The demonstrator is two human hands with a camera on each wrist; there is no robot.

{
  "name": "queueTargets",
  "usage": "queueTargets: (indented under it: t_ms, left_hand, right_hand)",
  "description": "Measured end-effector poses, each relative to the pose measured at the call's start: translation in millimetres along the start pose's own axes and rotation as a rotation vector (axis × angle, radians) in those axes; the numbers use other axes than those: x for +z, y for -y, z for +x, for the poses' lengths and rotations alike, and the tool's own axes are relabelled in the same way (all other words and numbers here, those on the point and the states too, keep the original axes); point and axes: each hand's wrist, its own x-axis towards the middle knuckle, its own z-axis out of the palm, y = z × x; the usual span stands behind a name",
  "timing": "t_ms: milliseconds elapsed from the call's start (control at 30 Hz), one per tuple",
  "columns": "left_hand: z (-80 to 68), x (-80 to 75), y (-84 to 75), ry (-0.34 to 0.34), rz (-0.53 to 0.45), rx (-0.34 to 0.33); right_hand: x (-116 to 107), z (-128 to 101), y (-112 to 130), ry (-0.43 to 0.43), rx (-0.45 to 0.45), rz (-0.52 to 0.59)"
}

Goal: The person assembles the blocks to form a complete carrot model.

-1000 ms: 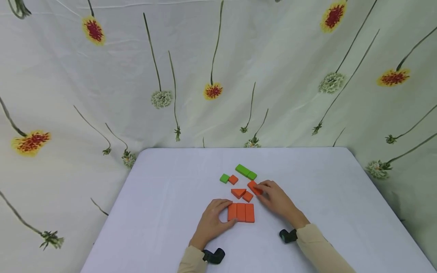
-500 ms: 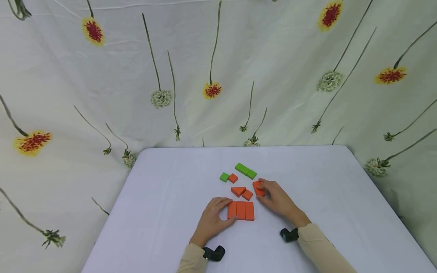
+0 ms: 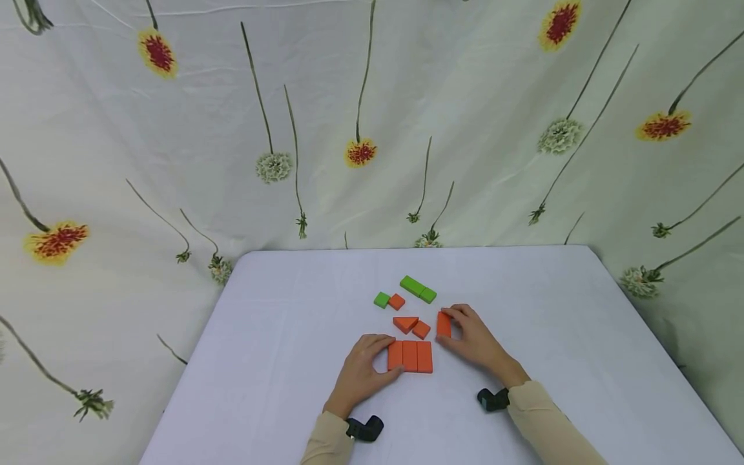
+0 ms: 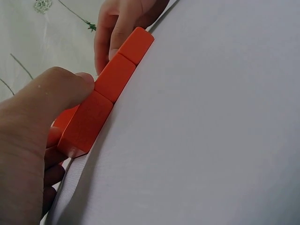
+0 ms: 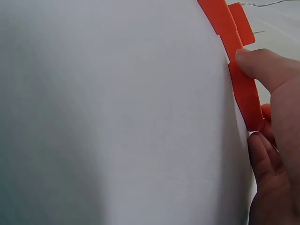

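Note:
Three flat orange rectangular blocks (image 3: 409,356) lie side by side in a row. My left hand (image 3: 359,378) spans the leftmost one, thumb at its near end and fingers at its far end; in the left wrist view the thumb presses on this block (image 4: 89,117). Farther right, my right hand (image 3: 476,341) pinches another orange rectangular block (image 3: 444,324) between thumb and fingertips, its long side pointing away from me. The right wrist view has the thumb on this block's (image 5: 246,96) near end. Between the hands, beyond the row, lie an orange triangular block (image 3: 405,323) and a small orange square block (image 3: 421,330).
Farther back on the white-covered table (image 3: 279,336) are a green square block (image 3: 382,299) beside an orange square block (image 3: 396,301). A long green block (image 3: 411,285) touches a short green block (image 3: 427,295). A flowered cloth (image 3: 325,116) hangs behind the table.
My right hand has drawn its orange block to the right, away from the small blocks, and turned it from slanted to straight. The left hand keeps its place at the row.

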Motion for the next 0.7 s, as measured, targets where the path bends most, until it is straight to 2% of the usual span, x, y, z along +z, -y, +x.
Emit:
queueTargets:
  t_ms: [233, 367, 500, 700]
  left_hand:
    - [0.3, -0.8, -0.4, 0.005, 0.0, -0.005]
    - [1.1, -0.5, 0.1, -0.007, 0.006, 0.015]
    - [1.0, 1.1, 3.0, -0.024, 0.015, 0.034]
    - [0.8, 2.7, 3.5, -0.021, 0.013, 0.029]
  right_hand:
    - [-1, -6, 1, -0.024, 0.025, 0.058]
    - [-3, -11, 3, -0.025, 0.042, 0.09]
    - [-3, -18, 6, -0.02, 0.048, 0.094]
    - [-4, -28, 10, -0.008, 0.036, 0.087]
